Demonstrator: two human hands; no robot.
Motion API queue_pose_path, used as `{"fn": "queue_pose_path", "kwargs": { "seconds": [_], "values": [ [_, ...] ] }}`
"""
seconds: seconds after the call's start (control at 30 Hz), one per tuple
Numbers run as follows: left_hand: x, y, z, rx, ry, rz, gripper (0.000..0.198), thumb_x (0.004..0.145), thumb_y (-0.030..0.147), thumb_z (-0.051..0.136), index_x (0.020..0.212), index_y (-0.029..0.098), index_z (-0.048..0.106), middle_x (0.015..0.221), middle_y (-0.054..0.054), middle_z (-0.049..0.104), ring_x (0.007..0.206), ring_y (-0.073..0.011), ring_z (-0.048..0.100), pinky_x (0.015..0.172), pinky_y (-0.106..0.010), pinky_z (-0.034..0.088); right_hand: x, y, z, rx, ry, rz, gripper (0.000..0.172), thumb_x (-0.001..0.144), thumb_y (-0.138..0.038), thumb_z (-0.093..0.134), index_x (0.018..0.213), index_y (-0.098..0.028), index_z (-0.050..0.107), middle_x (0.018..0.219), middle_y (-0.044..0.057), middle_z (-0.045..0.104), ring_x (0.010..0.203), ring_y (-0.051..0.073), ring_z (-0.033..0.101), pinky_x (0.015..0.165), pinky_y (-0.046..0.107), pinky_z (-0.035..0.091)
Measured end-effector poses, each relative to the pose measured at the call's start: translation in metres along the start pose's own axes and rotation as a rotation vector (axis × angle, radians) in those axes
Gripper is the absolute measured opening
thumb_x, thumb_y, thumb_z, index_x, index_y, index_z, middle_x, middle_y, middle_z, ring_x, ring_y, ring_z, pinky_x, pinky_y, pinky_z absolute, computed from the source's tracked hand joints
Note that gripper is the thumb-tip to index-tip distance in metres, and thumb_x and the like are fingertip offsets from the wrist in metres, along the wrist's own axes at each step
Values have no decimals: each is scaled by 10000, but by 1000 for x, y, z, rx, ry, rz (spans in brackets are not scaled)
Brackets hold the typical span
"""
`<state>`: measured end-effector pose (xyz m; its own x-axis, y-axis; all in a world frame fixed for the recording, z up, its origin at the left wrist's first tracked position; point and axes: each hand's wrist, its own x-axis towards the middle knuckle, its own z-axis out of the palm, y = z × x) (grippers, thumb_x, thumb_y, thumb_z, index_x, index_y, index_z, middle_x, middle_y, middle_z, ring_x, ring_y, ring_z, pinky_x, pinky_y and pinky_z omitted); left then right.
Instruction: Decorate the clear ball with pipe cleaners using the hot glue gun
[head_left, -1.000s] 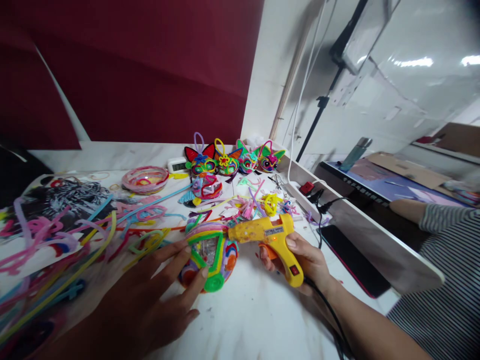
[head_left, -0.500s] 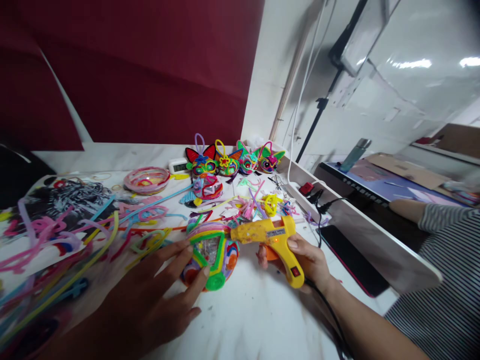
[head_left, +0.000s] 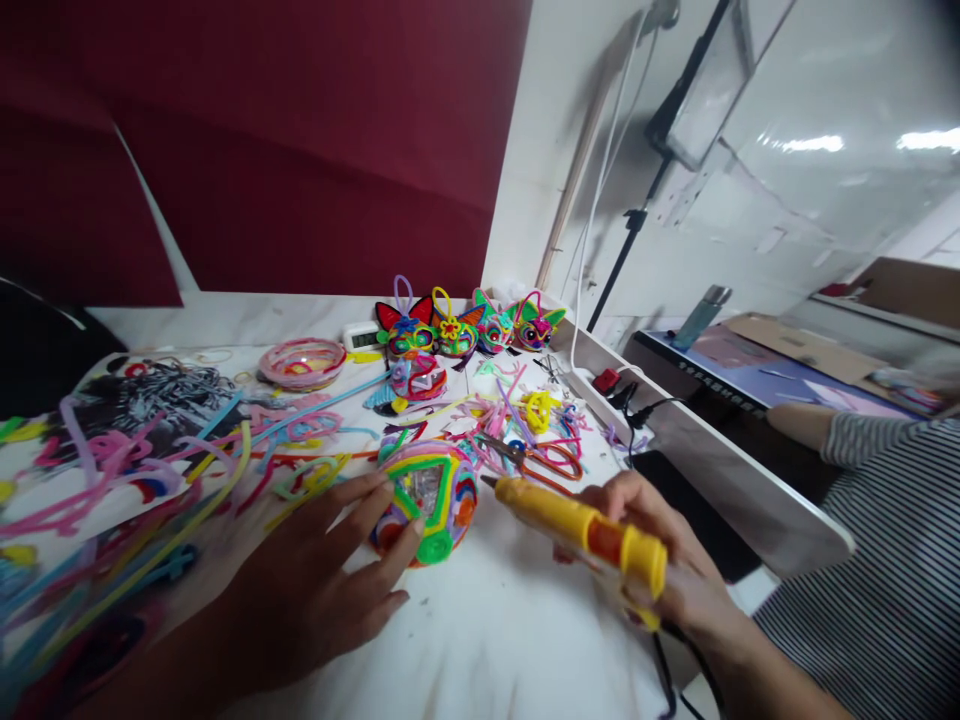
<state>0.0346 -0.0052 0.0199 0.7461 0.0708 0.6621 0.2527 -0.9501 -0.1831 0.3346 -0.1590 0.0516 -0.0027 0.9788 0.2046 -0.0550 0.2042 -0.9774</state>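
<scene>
My left hand [head_left: 330, 565] rests its spread fingertips on the left edge of a round craft piece covered in coloured pipe cleaners [head_left: 459, 500], with a green-and-yellow triangle around a clear middle. The thumb lies apart from the piece, over the table. In my right hand [head_left: 660, 540] is a yellow glue gun [head_left: 570, 515], its nozzle pointing left, just off the right side of the craft piece. Orange-handled scissors [head_left: 551, 465] lie behind the gun. Part of the gun's grip is hidden by its body and my hand.
Loose pipe cleaners [head_left: 187, 500] cover the table's left side. Several finished cat-eared ornaments [head_left: 409, 338] stand at the back near a woven bowl [head_left: 302, 378]. A black phone [head_left: 694, 515] and a power strip [head_left: 592, 385] lie along the right-hand board. Another person's striped sleeve [head_left: 862, 440] is at right.
The glue gun has pulled away from the craft piece, rightward and nearer to me, and has turned so its back end shows. The scissors behind it have come into view. My left hand stays put.
</scene>
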Motion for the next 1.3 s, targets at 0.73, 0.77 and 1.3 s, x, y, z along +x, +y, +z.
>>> {"fn": "queue_pose_path", "kwargs": {
  "seconds": [0.73, 0.77, 1.3],
  "values": [
    [1, 1, -1, -47, -2, 7, 302, 830, 199, 638, 1133, 202, 636, 1237, -133, 553, 1246, -344, 515, 1051, -509, 470, 27, -4, 56, -1157, -204, -594, 321, 933, -143, 464, 1244, -118, 542, 1108, 150, 671, 1027, 257, 581, 892, 441, 509],
    [1, 1, -1, -39, 1, 12, 299, 829, 202, 637, 1128, 202, 640, 1234, -133, 555, 1246, -343, 515, 1055, -512, 468, 38, -5, 54, -1173, -175, -624, 350, 931, -131, 456, 1274, -127, 527, 1169, 157, 655, 1073, 263, 566, 909, 455, 503],
    [2, 2, 0, -17, 25, 37, 311, 808, 245, 663, 1115, 196, 643, 1187, -126, 573, 1243, -345, 511, 1050, -519, 478, 78, 8, 46, -1360, -272, -788, 352, 941, -140, 442, 1276, -93, 539, 1265, 175, 634, 1181, 303, 520, 939, 491, 444]
  ]
}}
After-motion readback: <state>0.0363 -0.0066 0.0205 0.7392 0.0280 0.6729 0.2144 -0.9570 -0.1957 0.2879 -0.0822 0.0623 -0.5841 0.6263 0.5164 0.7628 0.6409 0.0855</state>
